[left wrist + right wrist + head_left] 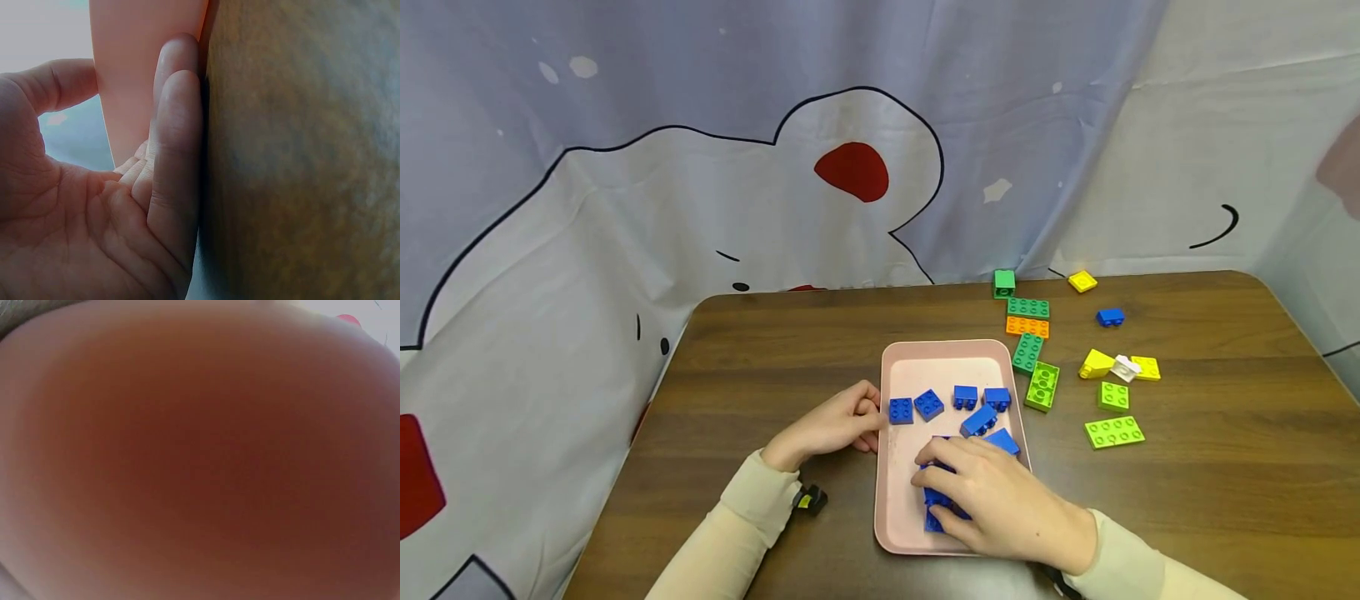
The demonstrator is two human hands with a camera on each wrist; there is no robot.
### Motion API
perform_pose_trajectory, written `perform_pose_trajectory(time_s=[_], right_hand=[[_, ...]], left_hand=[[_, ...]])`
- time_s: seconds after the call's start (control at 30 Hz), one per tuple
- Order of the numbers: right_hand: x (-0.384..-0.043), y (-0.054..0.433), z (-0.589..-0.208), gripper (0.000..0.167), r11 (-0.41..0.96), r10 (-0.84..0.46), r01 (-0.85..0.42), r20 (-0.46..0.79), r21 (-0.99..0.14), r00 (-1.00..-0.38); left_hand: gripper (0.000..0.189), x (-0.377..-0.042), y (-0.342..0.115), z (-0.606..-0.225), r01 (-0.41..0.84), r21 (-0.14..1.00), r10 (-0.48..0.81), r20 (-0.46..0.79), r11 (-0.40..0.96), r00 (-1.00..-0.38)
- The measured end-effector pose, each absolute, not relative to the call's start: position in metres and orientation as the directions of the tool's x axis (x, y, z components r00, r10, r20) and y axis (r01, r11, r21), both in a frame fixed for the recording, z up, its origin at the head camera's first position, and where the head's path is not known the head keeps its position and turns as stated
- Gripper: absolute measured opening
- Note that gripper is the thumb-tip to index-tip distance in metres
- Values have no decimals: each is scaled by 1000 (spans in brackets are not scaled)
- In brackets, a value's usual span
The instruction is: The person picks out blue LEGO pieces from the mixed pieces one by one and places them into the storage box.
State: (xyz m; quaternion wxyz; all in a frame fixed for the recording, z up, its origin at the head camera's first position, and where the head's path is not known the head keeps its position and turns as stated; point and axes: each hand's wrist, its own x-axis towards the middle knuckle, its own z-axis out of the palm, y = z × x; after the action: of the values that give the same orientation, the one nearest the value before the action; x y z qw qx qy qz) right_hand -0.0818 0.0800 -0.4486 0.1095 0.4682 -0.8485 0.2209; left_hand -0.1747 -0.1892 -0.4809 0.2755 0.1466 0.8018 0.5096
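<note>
A pink tray [895, 517] with blue toy bricks in it lies on the table. My left hand [838, 425] holds the tray's left edge. The left wrist view shows the thumb [72, 81] at the tray's rim and the fingers [178, 137] low along its outer wall. Over the near part of the tray, my right hand [992, 500] has its fingers and thumb bent around a cluster of blue bricks [934, 523], partly hidden beneath it. Several loose blue bricks [928, 405] lie farther up in the tray. Blurred skin fills nearly all of the right wrist view.
Right of the tray, green bricks [1027, 308], an orange brick [1027, 327] and lime bricks [1115, 432] lie on the wooden table [775, 350]. Yellow pieces [1096, 363], a white piece [1125, 368] and a blue brick [1110, 317] are farther right. A patterned curtain [700, 208] hangs behind.
</note>
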Motion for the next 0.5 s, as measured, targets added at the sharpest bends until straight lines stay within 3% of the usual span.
perform_pose_trajectory(time_s=[0.37,0.5], right_hand=[[-78,78,-446,28,446,-762,-861,402,-245,-508],[-76,80,-446,44,465,-775,-856,362,-228,-518]], left_hand=[[30,-175,-190,-480,-46,899,522,-295,436,-800],[28,-175,-190,-480,-56,899,518,-300,434,-801]])
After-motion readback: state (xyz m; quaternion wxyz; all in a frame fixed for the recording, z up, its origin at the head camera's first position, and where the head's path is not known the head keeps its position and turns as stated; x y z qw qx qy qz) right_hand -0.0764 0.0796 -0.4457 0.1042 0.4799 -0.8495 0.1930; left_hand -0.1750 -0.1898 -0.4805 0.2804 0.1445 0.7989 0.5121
